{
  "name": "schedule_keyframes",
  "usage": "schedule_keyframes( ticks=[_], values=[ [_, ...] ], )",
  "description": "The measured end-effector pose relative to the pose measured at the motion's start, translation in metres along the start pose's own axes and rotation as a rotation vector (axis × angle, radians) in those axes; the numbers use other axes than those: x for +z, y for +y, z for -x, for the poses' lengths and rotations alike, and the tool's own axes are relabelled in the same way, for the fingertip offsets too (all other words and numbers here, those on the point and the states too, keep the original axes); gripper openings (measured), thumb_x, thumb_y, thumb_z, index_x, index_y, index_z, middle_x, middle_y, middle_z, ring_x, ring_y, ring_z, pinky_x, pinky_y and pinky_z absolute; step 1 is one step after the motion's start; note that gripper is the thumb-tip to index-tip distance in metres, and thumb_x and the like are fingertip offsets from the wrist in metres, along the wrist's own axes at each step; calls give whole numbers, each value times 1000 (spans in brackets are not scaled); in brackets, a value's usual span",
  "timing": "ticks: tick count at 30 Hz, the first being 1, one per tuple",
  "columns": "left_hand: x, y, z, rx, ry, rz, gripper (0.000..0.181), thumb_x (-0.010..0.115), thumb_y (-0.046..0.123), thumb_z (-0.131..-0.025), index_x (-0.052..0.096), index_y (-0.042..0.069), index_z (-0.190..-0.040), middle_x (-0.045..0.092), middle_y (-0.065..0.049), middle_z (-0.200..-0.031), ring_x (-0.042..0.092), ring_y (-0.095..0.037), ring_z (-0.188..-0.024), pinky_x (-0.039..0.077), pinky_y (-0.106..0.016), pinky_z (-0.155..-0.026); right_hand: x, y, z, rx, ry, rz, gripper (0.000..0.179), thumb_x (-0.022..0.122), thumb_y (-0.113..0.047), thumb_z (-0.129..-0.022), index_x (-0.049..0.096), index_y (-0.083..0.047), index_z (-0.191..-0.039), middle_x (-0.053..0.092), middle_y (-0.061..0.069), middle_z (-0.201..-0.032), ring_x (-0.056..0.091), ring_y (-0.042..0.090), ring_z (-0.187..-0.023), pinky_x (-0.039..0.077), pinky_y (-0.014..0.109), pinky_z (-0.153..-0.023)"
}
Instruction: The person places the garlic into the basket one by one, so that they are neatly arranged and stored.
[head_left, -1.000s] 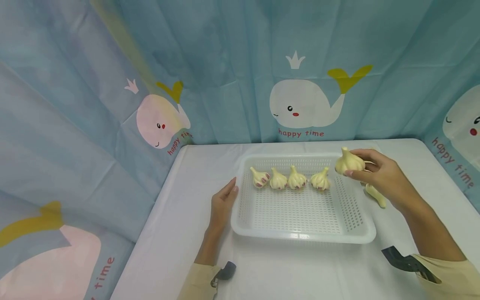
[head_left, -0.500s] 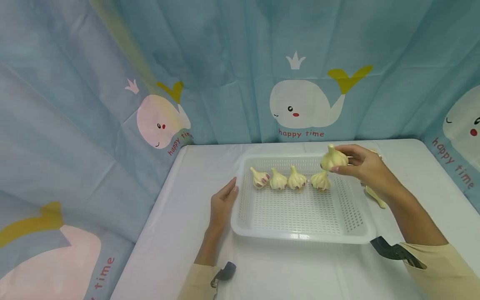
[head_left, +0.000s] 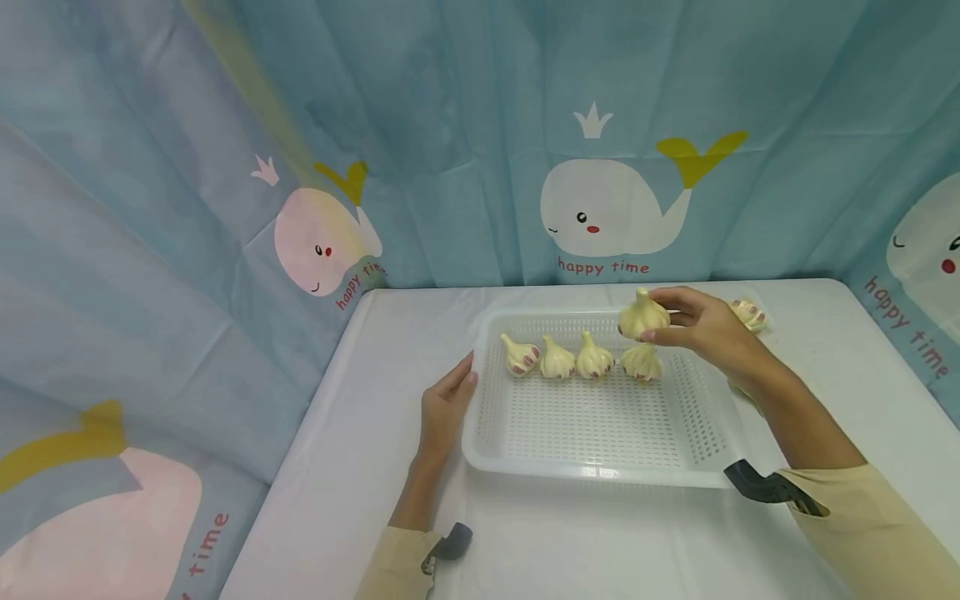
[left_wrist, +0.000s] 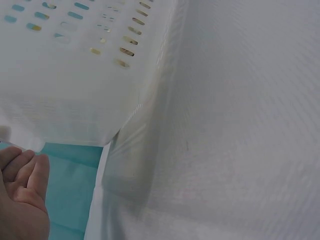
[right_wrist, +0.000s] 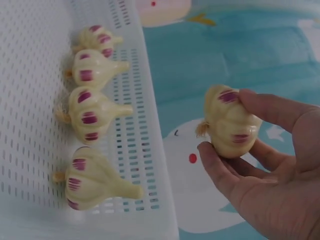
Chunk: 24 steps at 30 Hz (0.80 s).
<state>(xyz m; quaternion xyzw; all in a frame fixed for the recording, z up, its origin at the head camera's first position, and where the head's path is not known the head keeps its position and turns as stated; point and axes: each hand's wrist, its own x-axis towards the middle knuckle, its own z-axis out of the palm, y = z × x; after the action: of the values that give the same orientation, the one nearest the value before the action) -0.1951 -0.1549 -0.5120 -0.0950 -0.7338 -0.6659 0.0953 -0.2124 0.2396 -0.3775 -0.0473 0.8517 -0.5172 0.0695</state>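
At the middle of the table stands a white perforated plastic basket (head_left: pixel 592 475). My left hand (head_left: pixel 444 408) holds its left rim, fingertips at the underside of the rim in the left wrist view. Over the back right of the basket, my right hand (head_left: pixel 701 329) pinches a cream garlic bulb (head_left: pixel 642 317) with purple marks, stem up, between thumb and fingers. Below it in the basket lies a garlic bulb (head_left: pixel 641 363). Several bulbs form a row along the back, including a leftmost bulb (head_left: pixel 521 357), tilted, and another bulb (head_left: pixel 595 358).
Right of the basket on the white table (head_left: pixel 360 442), a garlic bulb (head_left: pixel 747 314) lies at the back. Another pale piece shows partly behind my right forearm. A blue curtain (head_left: pixel 465 200) with whale prints hangs behind the table.
My right hand has moved left with the garlic bulb, from the basket's back right corner to above the rightmost bulb in the row. The left hand and basket have stayed put.
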Motion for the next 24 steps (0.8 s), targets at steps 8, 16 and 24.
schedule_keyframes(
  ticks=[8,16,24],
  values=[
    [0,0,0,-5,9,-14,43,64,34,-108,63,16,-148,62,3,-151,60,-15,-138,56,-27,-106,5,-2,-10,25,-81,-37,83,85,-41,-92,43,-16,-159,55,9,-153,55,30,-137,46,52,-115],
    [0,0,0,-5,8,-27,42,63,29,-109,62,12,-148,60,-2,-153,58,-21,-141,56,-27,-106,13,0,-22,-17,-131,-18,75,84,-29,-94,48,-10,-156,55,15,-153,55,35,-139,51,45,-111],
    [0,-1,-1,-9,7,-5,42,64,29,-108,63,14,-147,61,0,-152,60,-20,-138,58,-28,-104,19,-2,-29,-50,-177,-5,72,86,-29,-92,53,-10,-153,56,12,-153,59,33,-137,51,47,-112]
  ],
)
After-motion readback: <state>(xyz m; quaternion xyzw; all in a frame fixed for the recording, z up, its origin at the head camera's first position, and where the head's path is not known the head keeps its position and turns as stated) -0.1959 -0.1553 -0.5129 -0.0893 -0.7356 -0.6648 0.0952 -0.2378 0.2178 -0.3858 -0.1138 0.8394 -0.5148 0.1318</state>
